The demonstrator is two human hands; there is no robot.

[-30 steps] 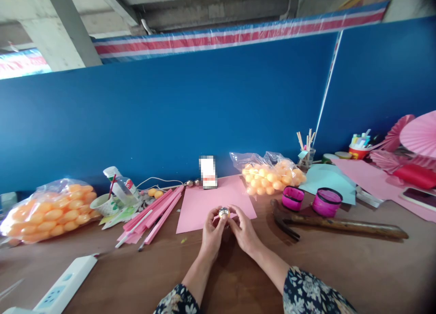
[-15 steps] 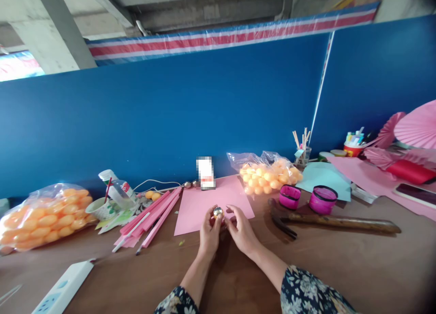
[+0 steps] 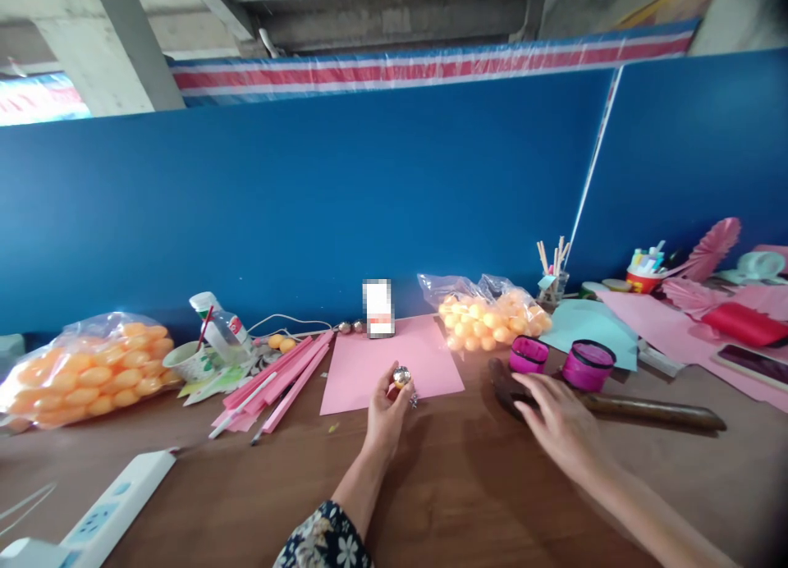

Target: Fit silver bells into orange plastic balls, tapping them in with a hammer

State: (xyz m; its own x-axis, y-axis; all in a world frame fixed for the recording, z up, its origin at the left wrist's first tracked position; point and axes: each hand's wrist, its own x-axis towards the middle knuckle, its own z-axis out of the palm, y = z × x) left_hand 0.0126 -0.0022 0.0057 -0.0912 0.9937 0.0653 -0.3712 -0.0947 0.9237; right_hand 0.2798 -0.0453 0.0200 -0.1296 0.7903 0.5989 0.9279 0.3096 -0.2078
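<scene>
Brown tabletop (image 3: 455, 486); shiny ball (image 3: 401, 376) between left hand's (image 3: 394, 391) fingertips, grip closed around it.

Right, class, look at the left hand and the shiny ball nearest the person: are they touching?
Touching. The head view shows it: the left hand grips the shiny ball between thumb and fingers.

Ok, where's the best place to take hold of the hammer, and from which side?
Probably the wooden handle, from above, fingers closing across it: it is long, slim and lying flat. The right hand partly hides the curved head.
</scene>
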